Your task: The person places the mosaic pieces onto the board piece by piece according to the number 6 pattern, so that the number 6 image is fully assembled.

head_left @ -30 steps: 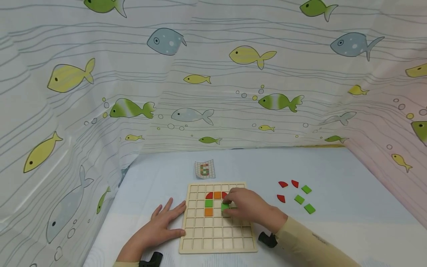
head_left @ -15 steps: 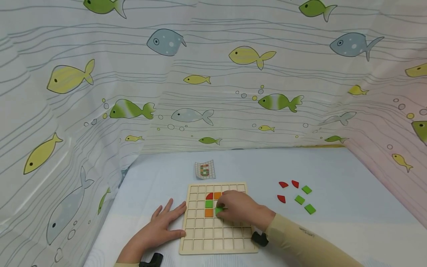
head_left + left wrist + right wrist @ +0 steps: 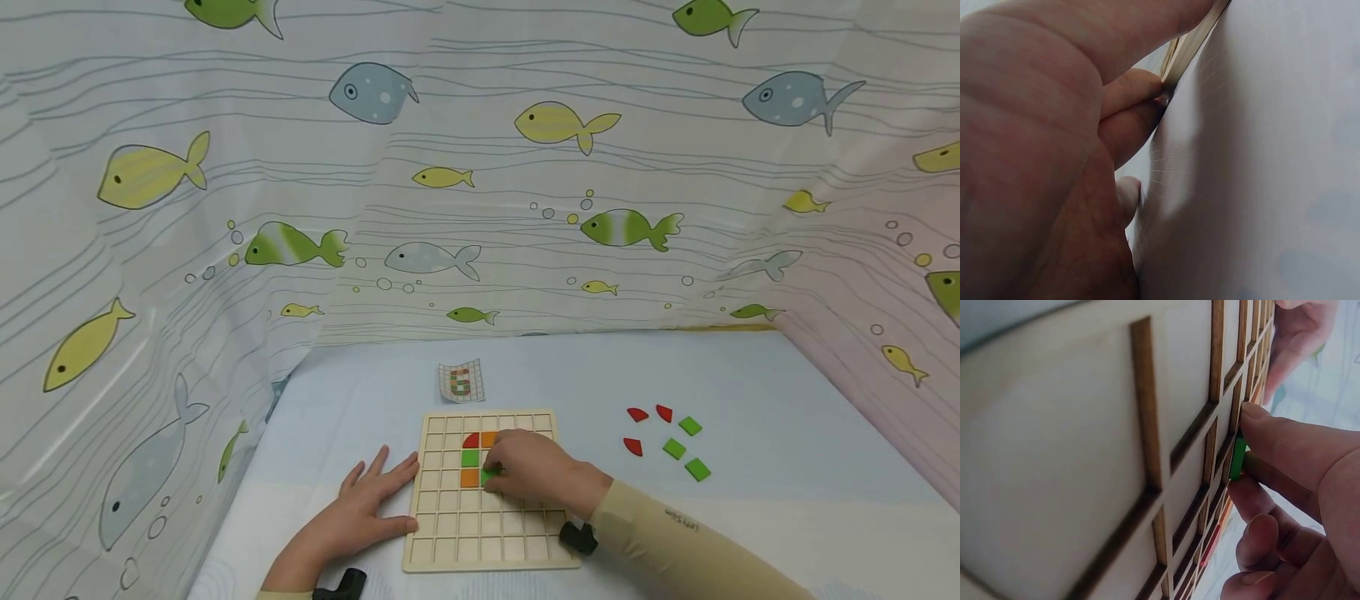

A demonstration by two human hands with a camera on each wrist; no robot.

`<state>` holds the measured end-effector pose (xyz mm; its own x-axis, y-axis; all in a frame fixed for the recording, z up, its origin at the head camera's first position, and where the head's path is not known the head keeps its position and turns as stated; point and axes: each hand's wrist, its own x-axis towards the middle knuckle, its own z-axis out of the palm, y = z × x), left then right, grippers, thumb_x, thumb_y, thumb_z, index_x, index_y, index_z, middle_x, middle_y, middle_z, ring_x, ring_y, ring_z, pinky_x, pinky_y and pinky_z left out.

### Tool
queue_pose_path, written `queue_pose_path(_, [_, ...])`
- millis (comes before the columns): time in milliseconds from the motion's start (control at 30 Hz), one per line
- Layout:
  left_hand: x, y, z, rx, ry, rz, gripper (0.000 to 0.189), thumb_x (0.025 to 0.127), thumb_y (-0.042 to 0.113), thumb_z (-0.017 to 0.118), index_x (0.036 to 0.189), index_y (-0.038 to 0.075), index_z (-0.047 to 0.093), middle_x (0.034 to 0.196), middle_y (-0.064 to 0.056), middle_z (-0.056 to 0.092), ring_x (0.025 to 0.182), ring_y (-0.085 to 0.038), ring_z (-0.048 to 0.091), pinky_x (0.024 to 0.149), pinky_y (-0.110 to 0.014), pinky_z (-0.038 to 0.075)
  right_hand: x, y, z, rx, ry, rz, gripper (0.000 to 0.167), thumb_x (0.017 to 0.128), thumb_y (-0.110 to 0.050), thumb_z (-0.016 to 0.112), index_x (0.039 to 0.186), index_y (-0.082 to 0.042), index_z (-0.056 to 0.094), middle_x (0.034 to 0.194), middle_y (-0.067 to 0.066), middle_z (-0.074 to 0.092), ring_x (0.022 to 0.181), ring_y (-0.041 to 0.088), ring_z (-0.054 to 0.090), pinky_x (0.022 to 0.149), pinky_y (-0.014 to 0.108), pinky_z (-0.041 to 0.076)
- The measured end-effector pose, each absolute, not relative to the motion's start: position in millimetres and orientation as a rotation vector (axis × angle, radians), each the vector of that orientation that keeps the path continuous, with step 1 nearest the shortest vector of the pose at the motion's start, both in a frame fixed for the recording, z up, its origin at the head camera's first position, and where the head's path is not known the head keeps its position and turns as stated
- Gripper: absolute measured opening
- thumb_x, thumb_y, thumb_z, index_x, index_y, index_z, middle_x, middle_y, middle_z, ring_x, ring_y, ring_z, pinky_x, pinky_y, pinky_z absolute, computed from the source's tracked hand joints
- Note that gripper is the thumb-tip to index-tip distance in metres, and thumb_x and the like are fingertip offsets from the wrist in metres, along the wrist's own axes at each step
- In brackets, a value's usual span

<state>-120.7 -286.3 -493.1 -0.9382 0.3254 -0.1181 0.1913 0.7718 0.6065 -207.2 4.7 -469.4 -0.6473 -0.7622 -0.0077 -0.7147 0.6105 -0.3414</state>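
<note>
A wooden grid board [image 3: 491,547] lies on the table, its cells edged by raised strips. My right hand [image 3: 536,471] pinches a green square tile [image 3: 1239,459] between thumb and fingers, right at the grid beside an orange square tile [image 3: 469,478]. Above that orange tile sit a green tile [image 3: 470,458], a red quarter-circle tile [image 3: 471,441] and another orange tile [image 3: 488,439]; the right hand hides the cells to their right. With fingers spread, my left hand [image 3: 360,508] rests at the board's left edge, thumb and fingertips touching it.
Right of the board lie loose red quarter-circle pieces [image 3: 633,447] and green squares [image 3: 674,449]. Behind the board is a small card [image 3: 461,381] printed with a coloured grid pattern. Fish-patterned sheets [image 3: 480,275] wall the table at the back and sides.
My right hand has shifted left with the green tile, from the column under the right-hand red piece to beside the lower orange tile. The left hand stays put.
</note>
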Motion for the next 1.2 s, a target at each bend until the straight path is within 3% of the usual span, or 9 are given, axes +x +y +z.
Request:
queue_pose_path(333, [-121.7, -287.0, -495.6, 0.404, 2.742, 0.923, 0.086, 0.082, 0.059, 0.071, 0.151, 0.015, 0.043, 0.158, 0.005, 0.033, 0.149, -0.038, 0.002, 0.114, -0.060, -0.006, -207.4, 8.3, -466.3, -1.266, 2.645, -0.517, 0.020, 0.084, -0.034, 0.080, 0.100, -0.021, 0.080, 0.081, -0.018, 0.058, 0.072, 0.000, 0.048, 0.062, 0.017, 0.045])
queue_pose_path(567, [-120.5, -285.5, -494.9, 0.391, 2.724, 0.928, 0.086, 0.083, 0.057, 0.071, 0.152, 0.014, 0.042, 0.158, 0.005, 0.033, 0.150, -0.037, 0.002, 0.114, -0.059, -0.007, -206.2, 23.8, -466.1, -1.161, 2.648, -0.607, 0.040, 0.086, -0.040, 0.077, 0.118, -0.017, 0.075, 0.103, -0.013, 0.067, 0.089, 0.003, 0.058, 0.076, 0.023, 0.052])
queue_pose_path(833, [-119.7, -286.5, -493.8, 0.398, 2.728, 0.928, 0.086, 0.083, 0.057, 0.071, 0.151, 0.013, 0.043, 0.158, 0.004, 0.032, 0.149, -0.038, 0.000, 0.114, -0.059, -0.007, -206.2, 55.4, -463.6, -1.022, 2.668, -0.816, 0.042, 0.087, -0.037, 0.077, 0.122, -0.015, 0.073, 0.110, -0.006, 0.067, 0.097, 0.011, 0.061, 0.080, 0.029, 0.053])
queue_pose_path(1000, [-119.3, -288.0, -494.3, 0.420, 2.727, 0.935, 0.087, 0.083, 0.059, 0.070, 0.152, 0.013, 0.042, 0.158, 0.004, 0.032, 0.149, -0.039, 0.000, 0.113, -0.061, -0.006, -208.1, 72.0, -465.0, -0.935, 2.693, -0.879, 0.041, 0.086, -0.035, 0.078, 0.122, -0.014, 0.072, 0.108, -0.005, 0.067, 0.091, 0.011, 0.059, 0.075, 0.029, 0.052])
queue_pose_path(1200, [-120.1, -286.9, -495.3, 0.421, 2.736, 0.937, 0.088, 0.083, 0.059, 0.070, 0.152, 0.013, 0.042, 0.158, 0.004, 0.032, 0.149, -0.039, 0.001, 0.113, -0.061, -0.006, -209.8, 90.5, -465.7, -0.896, 2.761, -0.885, 0.043, 0.086, -0.033, 0.078, 0.124, -0.014, 0.071, 0.105, -0.008, 0.066, 0.071, 0.006, 0.051, 0.060, 0.023, 0.047])
